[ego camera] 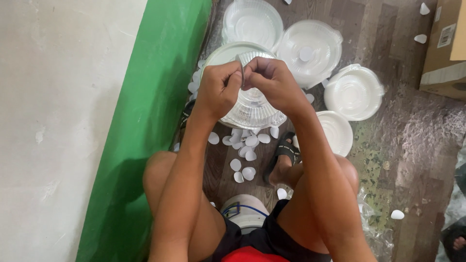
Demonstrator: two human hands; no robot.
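On the floor beside a green-painted wall strip (145, 121), head view: the person sits low, knees apart, both hands raised together over a stack of clear plastic lids (252, 109). Left hand (219, 90) and right hand (272, 82) meet at fingertips, both pinched on a single clear ribbed lid (248, 58) held on edge, just above the stack. What the fingertips do at the rim I cannot tell; they cover it.

Handling judgement: the lid looks thin, light, springy, likely slick and prone to cracking if folded. Best taken at the rim with a fingertip pinch, as here.

Surroundings: white plastic bowls (353, 92) lie nested to the right of the stack, more lids (252, 19) beyond. Small white discs (245, 143) are scattered between the feet; one black sandal (282, 155) shows. A cardboard box (444, 48) sits at upper right.
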